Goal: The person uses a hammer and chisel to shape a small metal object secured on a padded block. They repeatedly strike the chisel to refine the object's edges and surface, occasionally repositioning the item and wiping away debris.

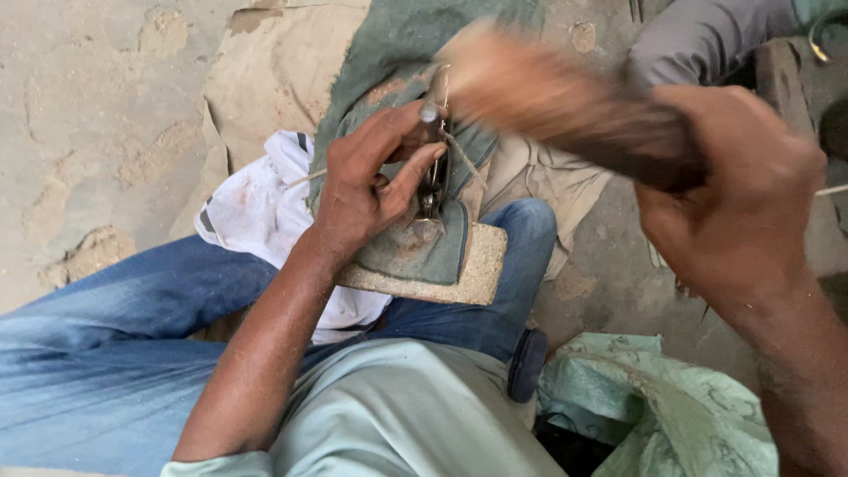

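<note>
Shoe on the knee, tool raised

I see a grey-green shoe (424,243) with a pale sole resting sole-down on my right knee, over a white cloth (256,208). My left hand (367,190) has its grip closed around the shoe's upper, thumb and fingers pressing near a small metal tool (433,168) and a thread. My right hand (738,203) is clamped on a blurred wooden handle (565,102), held above the shoe. A pale green bag (662,406) lies on the floor to the right

Grey-green shoe (424,243) sole-down on knee
</note>
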Demonstrator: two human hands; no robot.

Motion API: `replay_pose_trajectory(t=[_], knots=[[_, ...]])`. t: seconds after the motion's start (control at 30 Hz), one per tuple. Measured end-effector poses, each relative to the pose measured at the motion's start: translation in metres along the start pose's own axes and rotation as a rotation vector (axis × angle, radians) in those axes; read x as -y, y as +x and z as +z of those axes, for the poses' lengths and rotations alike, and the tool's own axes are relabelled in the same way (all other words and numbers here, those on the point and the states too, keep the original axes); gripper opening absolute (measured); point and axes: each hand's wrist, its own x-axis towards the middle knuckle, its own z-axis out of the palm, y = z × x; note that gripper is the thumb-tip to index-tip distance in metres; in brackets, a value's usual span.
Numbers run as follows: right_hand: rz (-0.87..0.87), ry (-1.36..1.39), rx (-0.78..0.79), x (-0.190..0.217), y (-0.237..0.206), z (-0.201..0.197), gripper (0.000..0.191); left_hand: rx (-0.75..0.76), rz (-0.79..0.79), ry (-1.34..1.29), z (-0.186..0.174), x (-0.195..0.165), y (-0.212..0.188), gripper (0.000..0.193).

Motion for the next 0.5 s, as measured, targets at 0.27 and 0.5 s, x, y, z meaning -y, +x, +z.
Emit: replay_pose_trajectory(t=[0.27,0.5], knots=[[0.099,-0.034,0.129,-0.003,-0.001,-0.014,0.04,-0.115,0.112,0.192,0.009,-0.005,-0.01,0.028],[0.018,-0.027,0.107,-0.002,-0.004,-0.009,0.034,-0.065,-0.023,0.082,0.008,-0.005,-0.009,0.034]])
